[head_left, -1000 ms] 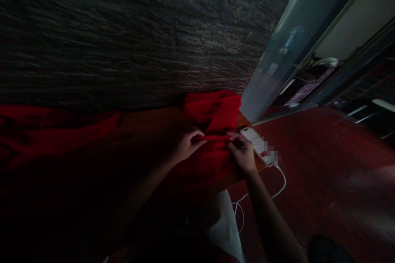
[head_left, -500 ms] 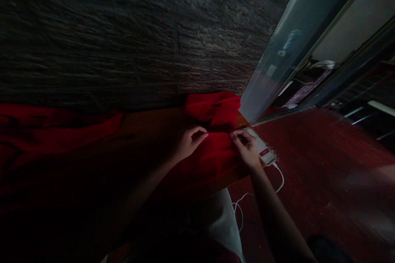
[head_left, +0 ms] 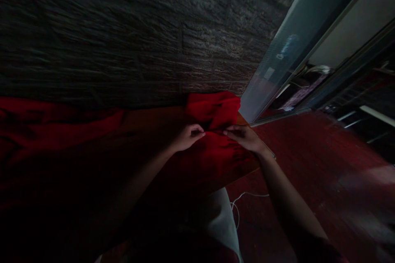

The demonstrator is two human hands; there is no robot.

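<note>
A piece of red cloth [head_left: 212,154] lies over the wooden table in front of me. My left hand [head_left: 189,137] pinches its far edge between thumb and fingers. A short way to the right, my right hand [head_left: 243,136] grips the same edge with its fingertips. Just beyond both hands rests a folded red cloth [head_left: 212,109], close to the wall. The light is dim, so the near part of the held cloth fades into shadow.
More red cloth [head_left: 61,127] lies along the left of the wooden table [head_left: 151,119]. A dark brick wall [head_left: 138,41] rises behind it. At right are a door frame [head_left: 277,49], the red floor [head_left: 308,164] and a white cable [head_left: 247,194].
My right hand has moved left along the cloth edge, closer to my left hand, its wrist turned flatter. The phone at the table's right end is now hidden behind it.
</note>
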